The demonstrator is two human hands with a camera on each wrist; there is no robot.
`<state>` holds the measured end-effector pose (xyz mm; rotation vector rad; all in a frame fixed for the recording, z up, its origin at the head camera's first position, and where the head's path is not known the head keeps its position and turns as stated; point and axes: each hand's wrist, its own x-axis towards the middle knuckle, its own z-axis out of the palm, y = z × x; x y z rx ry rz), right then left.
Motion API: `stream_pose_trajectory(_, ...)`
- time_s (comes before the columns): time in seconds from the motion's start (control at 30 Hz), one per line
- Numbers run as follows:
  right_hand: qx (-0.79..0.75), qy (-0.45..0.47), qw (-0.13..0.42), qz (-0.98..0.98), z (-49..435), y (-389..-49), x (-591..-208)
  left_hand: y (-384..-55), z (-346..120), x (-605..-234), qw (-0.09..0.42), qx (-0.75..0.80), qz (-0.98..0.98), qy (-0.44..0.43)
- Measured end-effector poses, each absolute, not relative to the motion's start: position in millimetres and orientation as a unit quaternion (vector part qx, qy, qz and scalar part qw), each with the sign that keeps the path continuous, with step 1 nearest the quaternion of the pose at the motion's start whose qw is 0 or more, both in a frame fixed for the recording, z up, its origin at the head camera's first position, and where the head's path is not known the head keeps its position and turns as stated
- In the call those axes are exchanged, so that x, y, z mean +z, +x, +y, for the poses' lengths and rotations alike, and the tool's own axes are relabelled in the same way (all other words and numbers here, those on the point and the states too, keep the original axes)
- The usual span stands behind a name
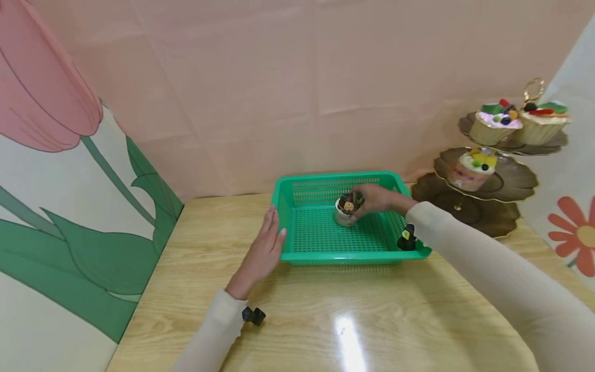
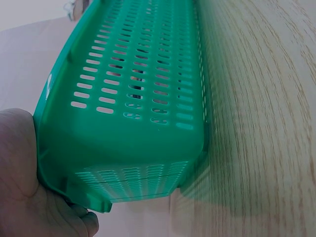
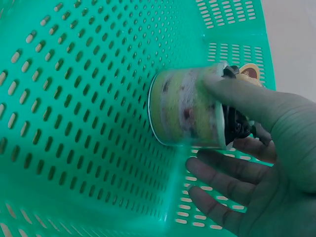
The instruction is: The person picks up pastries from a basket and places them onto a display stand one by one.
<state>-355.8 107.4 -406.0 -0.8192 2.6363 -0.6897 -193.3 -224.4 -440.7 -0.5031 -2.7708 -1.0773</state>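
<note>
A green perforated plastic basket (image 1: pixel 350 256) sits on the wooden table. Inside it, my right hand (image 1: pixel 375 198) pinches a layered dessert cup (image 1: pixel 344 216) topped with dark chocolate pieces and a round tan disc. In the right wrist view, the thumb presses the side of the clear cup (image 3: pixel 187 108) near its top, while several fingers spread out beyond it. The cup's base is at the basket floor; whether it bears fully on it I cannot tell. My left hand (image 1: pixel 263 252) rests with extended fingers against the basket's left rim, also seen in the left wrist view.
On the right stands a tiered stand (image 1: pixel 488 219) with dark scalloped plates. Two fruit-topped cupcakes, one lilac (image 1: pixel 494 129) and one cream (image 1: pixel 541 129), sit on its top tier. A fruit dessert cup (image 1: pixel 471 170) is on the middle tier. A pink backdrop (image 1: pixel 260 103) hangs behind the table.
</note>
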Motion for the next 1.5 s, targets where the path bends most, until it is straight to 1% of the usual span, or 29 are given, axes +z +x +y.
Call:
stream_pose_trajectory(0.2,-0.222,-0.293,0.128,0.921,107.9,-357.4,-408.6,-193.4,-224.5,-441.6,0.063,-0.359,-0.916,-0.17)
stream_pose_trajectory(0.33,-0.227,-0.287,0.12,0.923,107.0,-356.1,-403.6,-193.2,-224.4,-441.7,0.061,-0.359,-0.916,-0.17)
stream_pose_trajectory(0.47,-0.249,-0.284,0.105,0.92,106.1,-353.5,-392.6,-193.4,-224.3,-440.9,0.063,-0.359,-0.915,-0.171)
stream_pose_trajectory(0.67,-0.328,-0.271,0.093,0.9,109.8,-349.2,-373.4,-193.8,-224.1,-440.3,0.061,-0.361,-0.915,-0.17)
stream_pose_trajectory(0.83,-0.366,-0.262,0.058,0.891,116.3,-341.7,-354.6,-193.5,-223.6,-440.3,0.062,-0.363,-0.914,-0.17)
stream_pose_trajectory(1.1,-0.381,-0.227,0.023,0.896,135.7,-311.9,-329.5,-193.1,-223.8,-439.6,0.059,-0.362,-0.914,-0.171)
stream_pose_trajectory(1.23,-0.381,-0.22,0.001,0.898,146.8,-295.4,-325.6,-192.1,-224.7,-438.9,0.059,-0.361,-0.916,-0.164)
stream_pose_trajectory(1.5,-0.378,-0.182,-0.06,0.906,171.2,-260.3,-321.2,-191.9,-223.1,-440.2,0.055,-0.371,-0.911,-0.172)
